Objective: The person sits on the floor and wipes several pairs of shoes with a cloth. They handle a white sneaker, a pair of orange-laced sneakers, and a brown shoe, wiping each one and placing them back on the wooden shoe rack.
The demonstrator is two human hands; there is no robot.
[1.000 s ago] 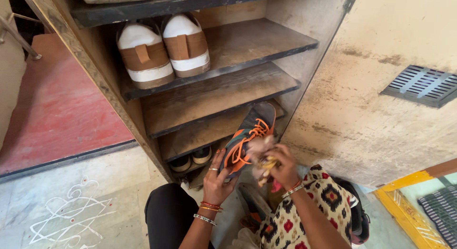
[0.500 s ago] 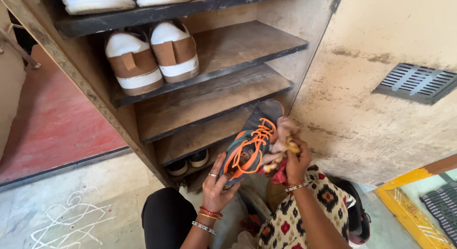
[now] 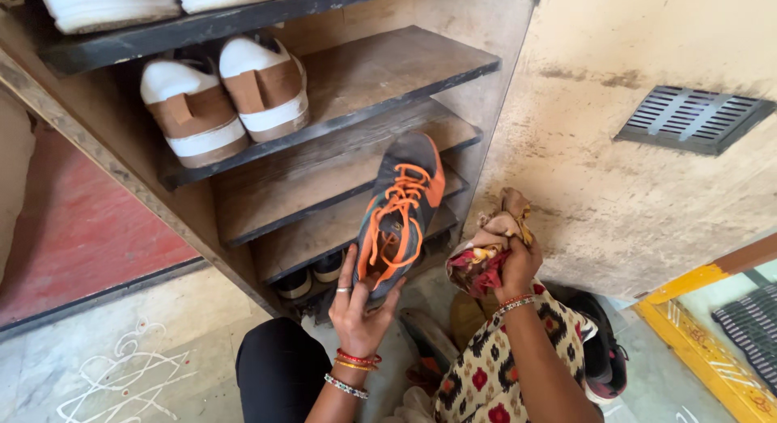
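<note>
My left hand [image 3: 356,303] grips the heel of a dark sneaker with orange laces [image 3: 398,212], held toe-up in front of the wooden shoe rack [image 3: 340,160]. A crumpled patterned cloth [image 3: 488,246] is bunched in my right hand [image 3: 518,265], just right of the sneaker and apart from it. Bangles circle both wrists. My patterned sleeve [image 3: 510,366] covers the right forearm.
A brown and white pair of shoes [image 3: 222,95] sits on an upper shelf, white shoes [image 3: 154,0] above it. Small dark shoes [image 3: 312,273] are on the lowest shelf. A stained wall with a vent grille [image 3: 692,118] is at right. More footwear [image 3: 603,350] lies by my knee.
My left hand has lifted the sneaker higher and turned it more upright. The right hand with the cloth has come off the shoe and moved to the right.
</note>
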